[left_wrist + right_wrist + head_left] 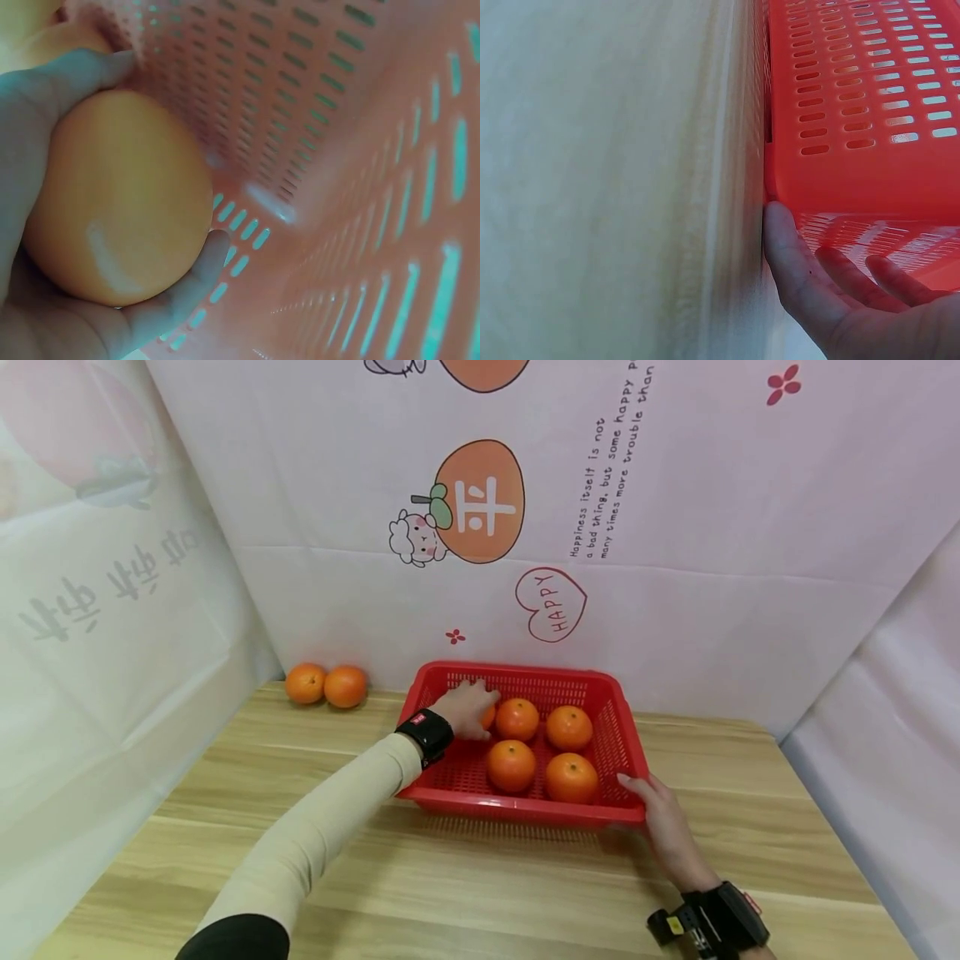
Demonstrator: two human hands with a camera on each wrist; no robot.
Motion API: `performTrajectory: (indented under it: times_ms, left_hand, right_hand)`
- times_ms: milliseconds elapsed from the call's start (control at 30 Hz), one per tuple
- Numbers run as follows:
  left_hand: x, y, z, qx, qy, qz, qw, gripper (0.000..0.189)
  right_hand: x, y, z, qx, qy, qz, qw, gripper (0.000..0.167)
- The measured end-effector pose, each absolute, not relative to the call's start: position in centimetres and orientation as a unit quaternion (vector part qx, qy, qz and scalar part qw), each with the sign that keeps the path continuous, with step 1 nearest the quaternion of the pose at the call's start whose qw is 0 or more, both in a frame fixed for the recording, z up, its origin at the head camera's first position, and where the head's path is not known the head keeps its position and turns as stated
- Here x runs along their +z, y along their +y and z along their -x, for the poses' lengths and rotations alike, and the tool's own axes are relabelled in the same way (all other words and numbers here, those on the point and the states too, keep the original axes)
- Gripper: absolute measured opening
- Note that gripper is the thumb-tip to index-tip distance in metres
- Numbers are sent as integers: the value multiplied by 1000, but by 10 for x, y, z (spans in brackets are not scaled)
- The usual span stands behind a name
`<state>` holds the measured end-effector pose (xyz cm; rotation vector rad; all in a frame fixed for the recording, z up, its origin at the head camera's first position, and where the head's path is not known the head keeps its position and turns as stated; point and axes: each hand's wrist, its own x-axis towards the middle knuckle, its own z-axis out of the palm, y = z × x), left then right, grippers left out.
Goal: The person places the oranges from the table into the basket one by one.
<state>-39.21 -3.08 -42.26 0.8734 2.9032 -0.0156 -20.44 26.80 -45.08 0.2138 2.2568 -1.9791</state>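
Note:
A red plastic basket (517,810) with slotted walls holds several oranges, among them a front orange (511,766). Inside its left part, my left hand (467,708) grips an orange (124,199), thumb and fingers curled round it in the left wrist view. The head view shows only a sliver of that fruit behind the hand. At the front right corner, my right hand (670,827) holds the basket, with the thumb at the rim. The right wrist view shows fingers (855,281) of this hand against the basket's outside.
Two more oranges, one of them the nearer orange (346,686), sit at the back left of the wooden table (360,893). White printed cloth (315,527) hangs behind the table and along both sides.

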Motion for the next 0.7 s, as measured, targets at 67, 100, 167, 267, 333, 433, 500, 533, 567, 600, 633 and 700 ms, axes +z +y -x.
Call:
performTrajectory:
  times_ms: [67,100,167,267,333,433,500,533,567,600,633,700]
  left_hand:
    - [-425,-29,392,-12,957,-284,58,73]
    - [-425,-28,391,-14,957,-282,61,74]
    - [-426,-26,390,-20,958,-281,63,75]
    - [-425,-25,388,-22,958,-278,69,76]
    - [-424,-25,387,-25,958,-275,73,77]
    - [-423,-26,385,-31,958,-274,77,80]
    - [-423,-26,384,-36,958,-275,76,82]
    - [-423,-27,384,-38,957,-278,74,83]
    - [-423,-27,384,-39,957,-279,72,84]
    - [-424,-27,384,-41,956,-282,69,85]
    - [-424,-27,384,-43,956,-283,67,86]
    - [-423,-27,383,-45,956,-284,64,89]
  right_hand:
    - [-450,268,204,-657,748,-69,67,59]
    - [-450,268,204,-656,749,-68,67,59]
    - [-449,269,204,-656,749,-68,69,59]
    - [-449,269,204,-654,750,-69,70,60]
    - [-449,269,204,-654,750,-70,70,60]
    - [-450,269,204,-653,751,-69,70,61]
    - [-451,269,204,-654,751,-67,68,60]
    - [-451,269,204,-653,751,-66,69,59]
    - [-452,269,205,-654,751,-65,67,59]
    - [-452,269,205,-654,751,-64,66,59]
    - [-452,269,205,-655,751,-62,65,58]
    - [-452,270,205,-653,752,-60,65,58]
